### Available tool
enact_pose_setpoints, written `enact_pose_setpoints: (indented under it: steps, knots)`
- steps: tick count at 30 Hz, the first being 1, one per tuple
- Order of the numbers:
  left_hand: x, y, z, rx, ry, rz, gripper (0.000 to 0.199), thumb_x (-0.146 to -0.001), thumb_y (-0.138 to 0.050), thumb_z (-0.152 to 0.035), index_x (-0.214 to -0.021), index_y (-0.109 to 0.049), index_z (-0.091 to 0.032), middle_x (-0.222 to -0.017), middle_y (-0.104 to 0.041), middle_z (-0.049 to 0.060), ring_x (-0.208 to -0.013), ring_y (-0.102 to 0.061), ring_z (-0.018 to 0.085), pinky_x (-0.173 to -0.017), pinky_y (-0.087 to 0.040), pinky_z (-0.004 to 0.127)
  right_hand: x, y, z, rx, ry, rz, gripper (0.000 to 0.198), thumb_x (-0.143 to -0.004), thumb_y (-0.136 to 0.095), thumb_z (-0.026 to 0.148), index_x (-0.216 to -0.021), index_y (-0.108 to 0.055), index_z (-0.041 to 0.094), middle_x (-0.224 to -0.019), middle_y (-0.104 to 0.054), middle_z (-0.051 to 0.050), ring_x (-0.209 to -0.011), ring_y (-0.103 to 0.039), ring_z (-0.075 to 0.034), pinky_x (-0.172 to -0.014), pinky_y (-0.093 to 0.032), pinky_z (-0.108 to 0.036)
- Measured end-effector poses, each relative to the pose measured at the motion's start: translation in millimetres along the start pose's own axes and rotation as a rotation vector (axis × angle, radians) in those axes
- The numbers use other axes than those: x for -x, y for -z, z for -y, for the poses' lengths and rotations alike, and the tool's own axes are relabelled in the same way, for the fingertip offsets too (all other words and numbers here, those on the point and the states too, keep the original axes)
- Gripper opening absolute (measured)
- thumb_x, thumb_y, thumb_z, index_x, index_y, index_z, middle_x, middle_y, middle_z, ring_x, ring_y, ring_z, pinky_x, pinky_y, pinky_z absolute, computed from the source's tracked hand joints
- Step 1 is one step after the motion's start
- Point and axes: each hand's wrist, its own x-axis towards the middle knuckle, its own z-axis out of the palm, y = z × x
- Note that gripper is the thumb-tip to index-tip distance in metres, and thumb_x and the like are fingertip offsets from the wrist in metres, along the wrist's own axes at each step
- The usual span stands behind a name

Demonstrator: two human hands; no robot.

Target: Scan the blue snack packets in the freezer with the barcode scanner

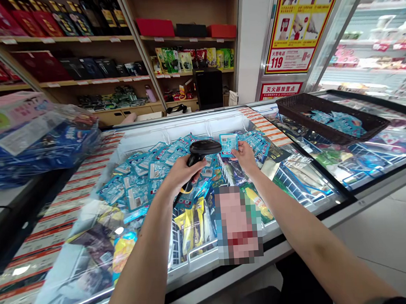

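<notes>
My left hand (182, 173) is wrapped round the handle of a black barcode scanner (205, 147), its head pointing right. In the fingers of my right hand (245, 158) is a small blue packet (227, 144), held upright by its right edge with a printed barcode facing me. The scanner's head is close to the packet, apart from it by a small gap. Below both hands, many similar blue packets (157, 170) lie heaped on the glass-topped freezer (208, 124). Yellow ice-cream packs (193, 224) stand in a wire basket under my left wrist.
A dark brown basket (286, 103) with several blue packets sits at the right. A plastic-wrapped bundle (32, 145) lies at the left. A blurred-out pink object (236, 219) rests at the freezer's front edge. Shelves of boxes and bottles (76, 82) stand behind.
</notes>
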Motion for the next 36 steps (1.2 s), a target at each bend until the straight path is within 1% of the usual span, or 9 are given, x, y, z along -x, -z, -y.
enact_pose_setpoints:
  steps: [4, 11, 19, 22, 25, 28, 31, 34, 36]
  knots:
    - [2, -1, -2, -0.001, 0.013, -0.014, 0.031, -0.074, -0.07, -0.046, -0.083, -0.059, -0.019, -0.055, -0.055, 0.0, -0.045, -0.05, 0.012, -0.044, -0.036, 0.024, 1, 1, 2, 0.004, -0.01, 0.01, 0.036, -0.083, -0.059, 0.039, -0.112, -0.048, 0.022, -0.097, -0.067, -0.008, -0.092, -0.067, -0.025, -0.072, -0.063, -0.045]
    - [1, 0, 1, 0.001, 0.003, -0.013, 0.032, -0.075, -0.069, -0.047, -0.084, -0.059, -0.019, -0.055, -0.055, 0.0, -0.045, -0.049, 0.012, -0.044, -0.036, 0.024, 4, 2, 4, -0.011, 0.001, 0.009, 0.038, -0.082, -0.06, 0.04, -0.112, -0.048, 0.022, -0.099, -0.066, -0.009, -0.093, -0.067, -0.026, -0.072, -0.063, -0.045]
    - [1, 0, 2, 0.002, -0.018, -0.002, 0.032, -0.076, -0.069, -0.047, -0.085, -0.059, -0.019, -0.056, -0.054, -0.001, -0.045, -0.048, 0.011, -0.044, -0.036, 0.023, 2, 2, 1, 0.043, 0.018, 0.025, 0.044, -0.084, -0.058, 0.048, -0.118, -0.048, 0.021, -0.098, -0.066, -0.009, -0.094, -0.066, -0.026, -0.072, -0.061, -0.044]
    - [1, -1, 1, 0.001, -0.022, -0.007, 0.032, -0.076, -0.069, -0.047, -0.086, -0.06, -0.018, -0.055, -0.054, -0.001, -0.045, -0.048, 0.011, -0.044, -0.036, 0.023, 1, 2, 1, 0.036, 0.024, 0.018, 0.044, -0.083, -0.058, 0.045, -0.119, -0.047, 0.021, -0.096, -0.066, -0.008, -0.091, -0.066, -0.025, -0.071, -0.061, -0.043]
    - [1, -1, 1, 0.007, -0.028, -0.036, 0.032, -0.076, -0.069, -0.047, -0.086, -0.06, -0.018, -0.055, -0.054, -0.001, -0.045, -0.048, 0.011, -0.044, -0.037, 0.024, 3, 2, 5, 0.062, 0.042, -0.013, 0.046, -0.086, -0.055, 0.04, -0.126, -0.043, 0.02, -0.095, -0.065, -0.007, -0.086, -0.066, -0.024, -0.069, -0.061, -0.042]
    - [0, -1, 0, 0.03, -0.035, -0.066, 0.031, -0.076, -0.069, -0.046, -0.082, -0.058, -0.018, -0.053, -0.052, -0.002, -0.045, -0.047, 0.011, -0.044, -0.037, 0.024, 8, 6, 14, 0.221, 0.087, -0.111, 0.049, -0.091, -0.047, 0.035, -0.136, -0.037, 0.018, -0.092, -0.065, -0.008, -0.08, -0.065, -0.024, -0.069, -0.058, -0.04]
    - [-2, -1, 0, 0.033, -0.026, -0.11, 0.03, -0.075, -0.069, -0.045, -0.078, -0.054, -0.019, -0.051, -0.051, -0.003, -0.044, -0.046, 0.011, -0.043, -0.036, 0.024, 12, 14, 25, 0.49, 0.155, -0.224, 0.048, -0.094, -0.041, 0.028, -0.14, -0.036, 0.016, -0.095, -0.065, -0.01, -0.084, -0.065, -0.025, -0.077, -0.052, -0.04]
    - [-3, -2, 1, 0.02, -0.031, -0.141, 0.031, -0.075, -0.07, -0.045, -0.078, -0.054, -0.019, -0.054, -0.053, -0.002, -0.044, -0.047, 0.011, -0.042, -0.037, 0.024, 12, 25, 32, 0.703, 0.194, -0.243, 0.044, -0.094, -0.036, 0.02, -0.137, -0.042, 0.015, -0.105, -0.065, -0.013, -0.095, -0.062, -0.027, -0.084, -0.047, -0.039]
    - [-4, -1, 3, 0.012, -0.051, -0.147, 0.031, -0.074, -0.07, -0.045, -0.079, -0.054, -0.019, -0.055, -0.054, -0.002, -0.044, -0.047, 0.011, -0.042, -0.036, 0.024, 9, 33, 34, 0.821, 0.17, -0.225, 0.039, -0.092, -0.037, 0.017, -0.129, -0.05, 0.015, -0.112, -0.064, -0.014, -0.103, -0.059, -0.028, -0.087, -0.045, -0.039]
